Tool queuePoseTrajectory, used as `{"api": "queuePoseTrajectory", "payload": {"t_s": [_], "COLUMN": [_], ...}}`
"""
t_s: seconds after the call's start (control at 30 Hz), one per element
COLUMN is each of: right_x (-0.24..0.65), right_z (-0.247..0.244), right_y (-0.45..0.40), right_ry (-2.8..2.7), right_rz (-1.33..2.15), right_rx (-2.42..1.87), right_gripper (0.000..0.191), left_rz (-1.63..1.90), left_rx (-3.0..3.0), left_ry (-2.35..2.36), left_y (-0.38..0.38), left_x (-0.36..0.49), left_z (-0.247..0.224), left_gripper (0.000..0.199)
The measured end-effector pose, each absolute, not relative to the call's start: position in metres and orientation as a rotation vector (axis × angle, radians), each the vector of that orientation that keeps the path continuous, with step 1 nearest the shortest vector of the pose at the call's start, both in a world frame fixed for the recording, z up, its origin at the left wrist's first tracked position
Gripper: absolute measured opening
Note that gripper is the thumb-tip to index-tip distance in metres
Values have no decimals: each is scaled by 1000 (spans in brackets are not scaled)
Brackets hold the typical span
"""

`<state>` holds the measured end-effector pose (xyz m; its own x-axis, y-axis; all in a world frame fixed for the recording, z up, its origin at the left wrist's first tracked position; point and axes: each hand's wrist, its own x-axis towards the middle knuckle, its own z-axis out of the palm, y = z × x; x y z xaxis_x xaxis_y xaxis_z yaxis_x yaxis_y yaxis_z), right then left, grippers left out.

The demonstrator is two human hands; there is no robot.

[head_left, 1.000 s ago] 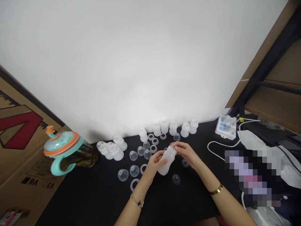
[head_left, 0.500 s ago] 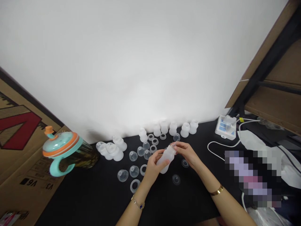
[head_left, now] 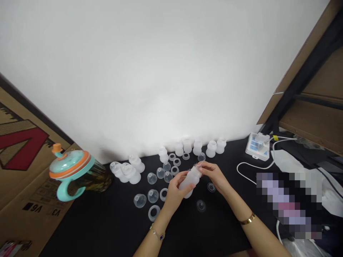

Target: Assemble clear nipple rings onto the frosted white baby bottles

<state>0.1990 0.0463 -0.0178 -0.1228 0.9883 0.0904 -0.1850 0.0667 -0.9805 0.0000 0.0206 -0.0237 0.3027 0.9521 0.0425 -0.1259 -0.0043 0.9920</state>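
My left hand (head_left: 180, 187) is wrapped round the body of a frosted white baby bottle (head_left: 189, 182), which tilts up to the right above the black table. At the bottle's mouth, my right hand (head_left: 211, 174) has its fingers closed on a small translucent top piece, mostly hidden by the fingertips. Below the hands lies a clear flat disc (head_left: 200, 206), and another clear disc (head_left: 211, 187) is under my right wrist. Left of my left hand are white collar rings (head_left: 154, 212) and several clear dome caps (head_left: 139, 200).
Capped bottles (head_left: 130, 173) cluster at the left, and uncapped bottles (head_left: 197, 147) line the white wall. A big teal-lidded jug (head_left: 80, 171) stands far left by a cardboard box (head_left: 16, 200). A power strip (head_left: 257, 146) and white cable (head_left: 250, 165) lie at right.
Both hands stay on the bottle, with only a slight shift of the fingers at its top. The loose parts on the table have not moved.
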Motion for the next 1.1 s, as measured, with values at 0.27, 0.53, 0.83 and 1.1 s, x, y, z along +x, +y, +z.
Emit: {"api": "queuePoseTrajectory", "payload": {"t_s": [0.27, 0.53, 0.83, 1.1], "right_x": [198, 196, 190, 192], "right_z": [-16, -12, -13, -9], "right_y": [45, 43, 42, 41], "right_ry": [-1214, -1200, -1134, -1095], "right_rz": [1237, 1201, 1297, 1457], "right_rx": [-971, -997, -1025, -865], "right_gripper": [19, 19, 34, 40], "left_rz": [1072, 1098, 1060, 1028], "left_rx": [1340, 1323, 1138, 984], "left_ry": [976, 1004, 876, 819], "left_y": [16, 16, 22, 26], "left_x": [2, 4, 2, 2], "left_z": [-21, -21, -28, -32], "left_gripper": [49, 50, 48, 54]}}
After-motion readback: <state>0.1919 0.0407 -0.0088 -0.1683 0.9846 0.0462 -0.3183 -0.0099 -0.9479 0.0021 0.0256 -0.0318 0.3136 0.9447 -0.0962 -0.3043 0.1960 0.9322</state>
